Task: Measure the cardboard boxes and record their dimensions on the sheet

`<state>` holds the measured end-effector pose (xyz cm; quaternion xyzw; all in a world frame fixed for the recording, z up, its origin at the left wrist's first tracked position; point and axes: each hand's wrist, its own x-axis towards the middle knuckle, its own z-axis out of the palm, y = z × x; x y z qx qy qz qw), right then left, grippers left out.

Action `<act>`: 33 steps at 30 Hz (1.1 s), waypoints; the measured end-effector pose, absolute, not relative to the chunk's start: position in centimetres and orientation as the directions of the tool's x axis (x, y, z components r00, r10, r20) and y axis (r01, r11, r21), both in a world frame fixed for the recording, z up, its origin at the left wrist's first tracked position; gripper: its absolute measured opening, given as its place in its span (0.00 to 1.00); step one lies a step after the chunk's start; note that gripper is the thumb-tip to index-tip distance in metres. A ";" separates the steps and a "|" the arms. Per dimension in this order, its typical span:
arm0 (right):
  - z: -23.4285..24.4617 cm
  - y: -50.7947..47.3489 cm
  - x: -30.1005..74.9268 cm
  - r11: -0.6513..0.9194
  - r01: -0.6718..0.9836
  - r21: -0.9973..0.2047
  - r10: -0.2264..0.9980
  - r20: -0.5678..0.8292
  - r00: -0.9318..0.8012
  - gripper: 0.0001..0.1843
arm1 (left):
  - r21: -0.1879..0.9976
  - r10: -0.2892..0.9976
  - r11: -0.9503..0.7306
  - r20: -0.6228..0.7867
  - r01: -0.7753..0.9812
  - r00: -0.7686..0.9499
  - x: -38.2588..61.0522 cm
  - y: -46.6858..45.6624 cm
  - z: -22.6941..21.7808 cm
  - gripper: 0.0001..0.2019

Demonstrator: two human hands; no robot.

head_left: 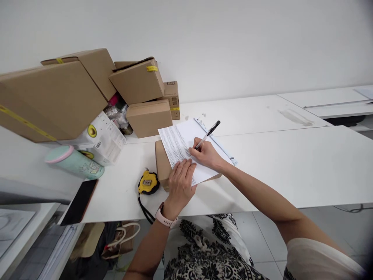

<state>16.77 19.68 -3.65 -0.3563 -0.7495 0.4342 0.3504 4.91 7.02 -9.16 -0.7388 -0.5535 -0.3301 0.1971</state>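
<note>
My right hand (206, 154) grips a black-capped pen (210, 131), its lower end against a sheet of paper (186, 136). Columns of small print or writing cover the sheet's left side; the rest I see is mostly white. Flat on the sheet's lower left edge lies my left hand (182, 181), fingers stretched out, a pink watch on its wrist. Under the paper is a cardboard box (163, 163), largely covered by it. A pale blue strip (217, 142) shows along the paper's right edge. Just left of the box sits a yellow and black tape measure (148, 182).
Several cardboard boxes (136, 83) are stacked at the back left against the wall. Near them are a white avocado-print box (106, 138), a mint tumbler (75, 161) lying tilted and a dark phone (80, 202) at the edge of the white table (276, 167).
</note>
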 end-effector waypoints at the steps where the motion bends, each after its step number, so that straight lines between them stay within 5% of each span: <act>1: -3.6 19.6 16.8 0.380 0.239 -0.894 0.836 0.221 -0.503 0.11 | 0.079 0.686 -0.311 0.708 0.947 0.166 4.9 7.0 -9.2 0.21; 33: -4.2 20.1 16.6 0.429 0.255 -0.866 0.802 0.236 -0.549 0.09 | 0.084 0.670 -0.299 0.728 0.950 0.146 5.1 7.0 -9.1 0.21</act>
